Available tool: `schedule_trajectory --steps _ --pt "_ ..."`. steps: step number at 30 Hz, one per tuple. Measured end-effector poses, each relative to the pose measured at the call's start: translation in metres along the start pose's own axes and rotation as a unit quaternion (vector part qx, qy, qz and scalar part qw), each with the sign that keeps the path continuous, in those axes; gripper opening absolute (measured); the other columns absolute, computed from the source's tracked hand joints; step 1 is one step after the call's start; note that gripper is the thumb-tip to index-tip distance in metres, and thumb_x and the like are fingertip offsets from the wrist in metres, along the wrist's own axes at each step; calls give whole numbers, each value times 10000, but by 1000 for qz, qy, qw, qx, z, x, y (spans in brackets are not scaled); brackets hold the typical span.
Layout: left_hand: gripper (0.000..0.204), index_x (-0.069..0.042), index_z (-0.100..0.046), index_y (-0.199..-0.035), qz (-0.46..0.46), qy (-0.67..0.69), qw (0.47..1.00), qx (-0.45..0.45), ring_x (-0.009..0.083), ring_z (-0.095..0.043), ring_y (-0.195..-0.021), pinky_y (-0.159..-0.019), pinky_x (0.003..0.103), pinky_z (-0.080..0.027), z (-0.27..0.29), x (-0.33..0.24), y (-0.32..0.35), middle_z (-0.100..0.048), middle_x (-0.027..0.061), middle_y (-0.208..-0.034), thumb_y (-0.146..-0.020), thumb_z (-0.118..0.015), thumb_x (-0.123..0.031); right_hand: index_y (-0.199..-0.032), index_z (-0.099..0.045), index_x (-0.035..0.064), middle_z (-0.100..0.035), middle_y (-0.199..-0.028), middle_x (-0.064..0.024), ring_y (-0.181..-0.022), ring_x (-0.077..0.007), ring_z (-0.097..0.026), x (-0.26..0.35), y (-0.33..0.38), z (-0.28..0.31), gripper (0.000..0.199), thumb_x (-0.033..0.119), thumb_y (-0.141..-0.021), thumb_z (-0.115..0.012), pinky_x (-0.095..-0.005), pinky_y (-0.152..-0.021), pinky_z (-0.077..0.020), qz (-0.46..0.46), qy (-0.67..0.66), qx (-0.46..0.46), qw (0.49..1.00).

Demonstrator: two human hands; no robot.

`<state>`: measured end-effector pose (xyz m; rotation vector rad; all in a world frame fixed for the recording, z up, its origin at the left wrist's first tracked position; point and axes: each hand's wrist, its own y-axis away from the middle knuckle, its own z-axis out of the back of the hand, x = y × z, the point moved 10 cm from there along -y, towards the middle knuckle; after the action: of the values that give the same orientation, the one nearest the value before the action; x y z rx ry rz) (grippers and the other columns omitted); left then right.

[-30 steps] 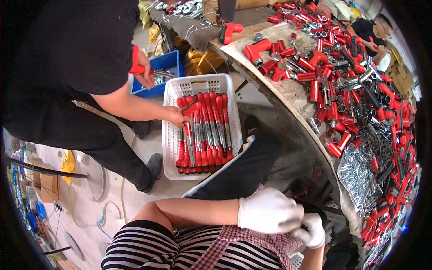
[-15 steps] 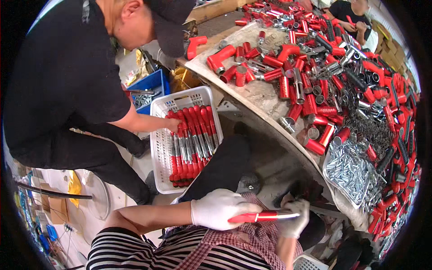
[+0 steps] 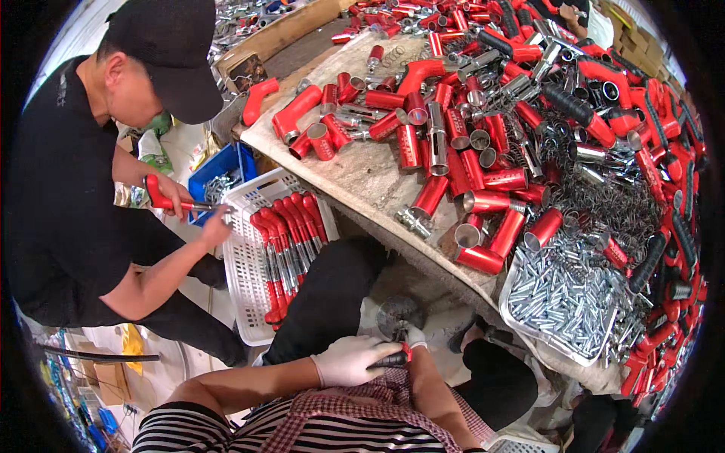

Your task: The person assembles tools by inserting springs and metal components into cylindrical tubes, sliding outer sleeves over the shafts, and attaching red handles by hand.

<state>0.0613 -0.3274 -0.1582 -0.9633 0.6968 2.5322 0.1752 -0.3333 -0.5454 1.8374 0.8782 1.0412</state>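
My left hand (image 3: 353,362), in a white glove, is closed around a red-and-black pistol-shaped handle (image 3: 394,358) in front of my lap. Just beyond it, my right hand (image 3: 414,337), also white-gloved, looks closed at the handle's far end. What its fingers grip is too small and hidden to make out. A dark round metal piece (image 3: 399,315) is right by the right hand's fingertips. Across from my left side, a person holds a red-handled tool with a metal barrel (image 3: 168,195) in both hands.
A white basket (image 3: 246,298) of red-handled tools stands beyond my left knee. Behind it is a blue bin (image 3: 240,160) of metal parts. The table (image 3: 343,162) carries piled red sleeves, handles and springs. A white tray (image 3: 555,349) of metal pins lies at its near edge.
My hands have turned the tool and drawn together, the right moving left and forward. The other person's hand has left the basket, and that person now holds a tool. My view has shifted right.
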Motion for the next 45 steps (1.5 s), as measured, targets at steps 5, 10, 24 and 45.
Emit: schedule_trajectory --steps 5,10,24,45 --pt "530 -177 -550 -1332 -48 -48 992 -107 312 -653 -882 -772 398 -535 1 5 -6 -647 106 -1007 -845 -687 -336 -1036 -697 30 -706 -951 -113 -872 -266 -663 -16 -34 10 237 236 -955 -611 -404 -803 -537 -5 19 -1 1000" --pt "535 -182 -559 -1328 -50 -48 991 -112 320 -656 -853 -753 397 -540 4 -3 -7 -647 106 -994 -838 -697 -346 -1147 -652 -27 -692 -1060 -105 -904 -278 -617 -24 -54 28 356 221 -896 -693 -359 -850 -499 3 17 -35 999" --pt "528 -119 -525 -1314 111 -52 990 -75 359 -667 -879 -787 458 -526 -25 32 -44 -675 181 -953 -858 -651 -352 -1138 -646 -20 -694 -1047 -146 -852 -334 -650 -6 -68 3 349 235 -924 -541 -431 -783 -535 89 218 11 972" --pt "404 33 -550 -1126 125 34 990 -61 440 -667 -768 -684 535 -509 -74 55 -74 -679 267 -844 -816 -592 -223 -797 -646 -154 -678 -746 -232 -663 -266 -587 145 168 -48 404 239 -824 -732 -403 -679 -490 337 337 -290 830"
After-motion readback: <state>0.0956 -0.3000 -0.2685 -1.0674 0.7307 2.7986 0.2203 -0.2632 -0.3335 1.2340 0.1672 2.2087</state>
